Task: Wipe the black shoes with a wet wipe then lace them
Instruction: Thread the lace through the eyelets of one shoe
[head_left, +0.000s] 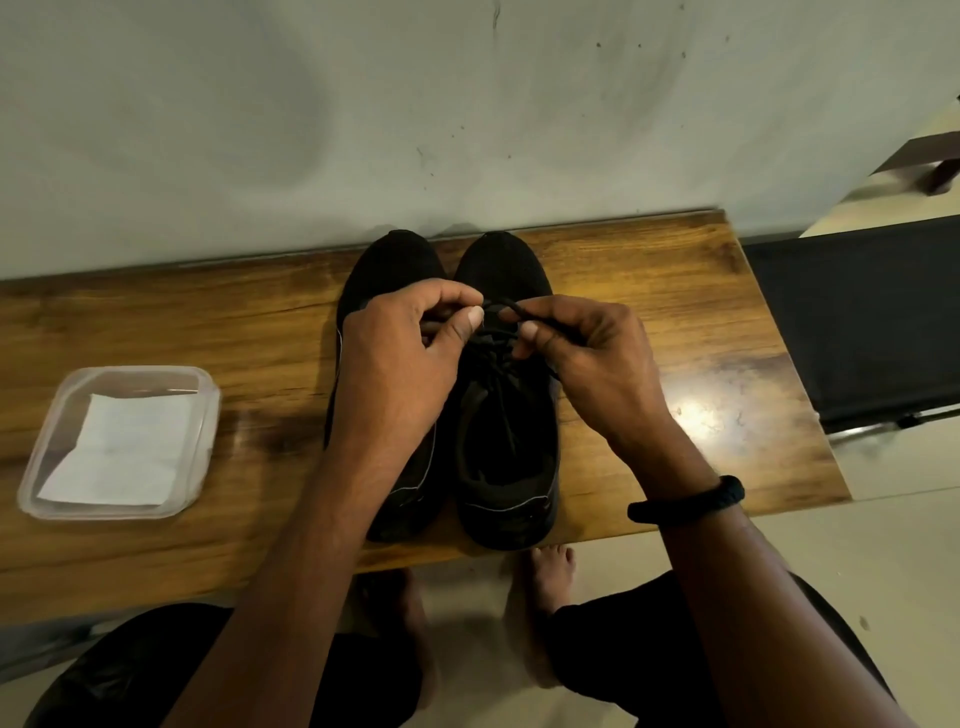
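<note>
Two black shoes stand side by side on a wooden bench (675, 312), toes toward the wall. The left shoe (387, 265) is mostly hidden under my left forearm. The right shoe (506, 415) lies between my hands. My left hand (405, 353) pinches one end of the black lace (501, 340) over the right shoe's eyelets. My right hand (587, 353) pinches the other lace end between thumb and fingers, just right of the tongue. A clear plastic container (39, 483) with a white wipe (124, 452) inside sits at the bench's left.
A grey wall rises right behind the bench. A black seat (857, 322) adjoins the bench's right end. My bare feet (550, 577) and knees are below the bench's front edge. A black band (685, 501) circles my right wrist.
</note>
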